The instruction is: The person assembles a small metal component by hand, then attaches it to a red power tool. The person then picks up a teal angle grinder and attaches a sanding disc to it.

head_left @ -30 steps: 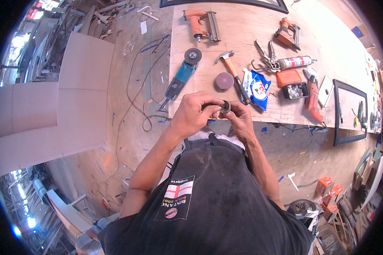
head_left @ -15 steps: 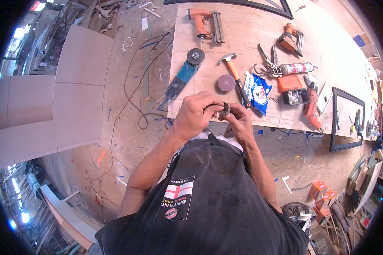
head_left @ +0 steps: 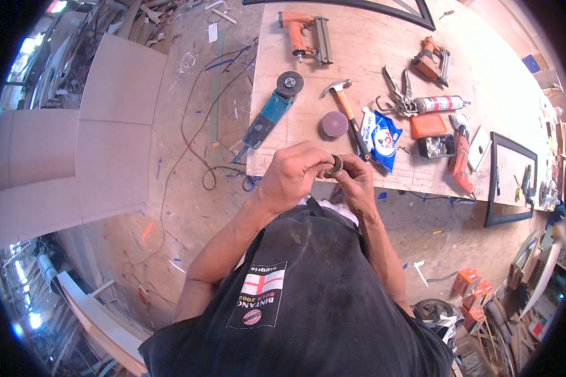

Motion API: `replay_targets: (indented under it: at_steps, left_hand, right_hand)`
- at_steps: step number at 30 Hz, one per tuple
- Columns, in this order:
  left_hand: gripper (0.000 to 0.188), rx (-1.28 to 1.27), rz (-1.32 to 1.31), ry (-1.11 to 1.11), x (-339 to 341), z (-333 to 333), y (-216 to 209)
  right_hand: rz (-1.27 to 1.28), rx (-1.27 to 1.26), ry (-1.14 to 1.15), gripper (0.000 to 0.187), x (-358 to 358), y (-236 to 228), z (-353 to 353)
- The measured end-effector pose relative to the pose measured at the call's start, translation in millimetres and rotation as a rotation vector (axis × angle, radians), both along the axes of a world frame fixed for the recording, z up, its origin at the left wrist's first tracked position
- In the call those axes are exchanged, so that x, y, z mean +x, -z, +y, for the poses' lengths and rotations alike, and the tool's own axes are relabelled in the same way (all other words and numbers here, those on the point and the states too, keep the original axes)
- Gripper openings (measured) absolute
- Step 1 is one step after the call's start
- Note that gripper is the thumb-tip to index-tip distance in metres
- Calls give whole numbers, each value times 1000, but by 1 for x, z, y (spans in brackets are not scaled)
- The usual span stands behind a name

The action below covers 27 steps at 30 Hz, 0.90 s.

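In front of my chest, at the near edge of the workbench (head_left: 283, 164), both hands pinch a small dark ring (head_left: 338, 165). My left hand (head_left: 292, 173) grips its left side between thumb and fingers. The fingers of my right hand (head_left: 358, 180) close on its other side; part of the ring is hidden by them. Just beyond the hands lie a stack of round reddish-brown sanding discs (head_left: 334, 124), a claw hammer (head_left: 341, 100) with an orange and black handle, and a blue and white packet (head_left: 384, 139). A blue angle grinder (head_left: 273, 113) rests to their left.
Farther back are two orange nail guns (head_left: 297, 41) (head_left: 431, 61) and a caulking gun (head_left: 437, 103). An open black box (head_left: 436, 146), a red drill (head_left: 461, 157) and a black frame (head_left: 511, 179) lie rightward. A cable (head_left: 183, 125) crosses the littered floor beside large panels (head_left: 116, 81).
The ring has turned a little between my fingers and shows more of its edge. Both hands have shifted slightly; the bench things lie as before.
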<state>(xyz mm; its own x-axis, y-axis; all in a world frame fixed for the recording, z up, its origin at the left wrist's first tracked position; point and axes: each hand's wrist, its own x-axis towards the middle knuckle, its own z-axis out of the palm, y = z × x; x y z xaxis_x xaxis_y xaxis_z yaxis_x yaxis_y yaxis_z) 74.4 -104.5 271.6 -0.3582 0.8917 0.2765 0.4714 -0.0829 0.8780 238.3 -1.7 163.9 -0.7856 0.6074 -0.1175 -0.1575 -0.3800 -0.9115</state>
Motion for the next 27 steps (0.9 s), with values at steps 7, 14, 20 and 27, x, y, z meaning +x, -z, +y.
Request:
replay_targets:
  at_steps: [7, 14, 20, 27]
  left_hand:
    - [12, 12, 71, -4, -1, 0, 2]
    - [20, 40, 104, 69, -7, -3, 6]
    - [31, 61, 72, 228, -24, -3, 9]
    - [29, 90, 121, 236, -26, 1, 7]
  right_hand:
    - [0, 117, 26, 30, -1, 3, -3]
    - [32, 49, 32, 20, -1, 4, -4]
    - [23, 41, 26, 21, -3, 6, -3]
    - [-62, 147, 56, 20, -2, 3, -3]
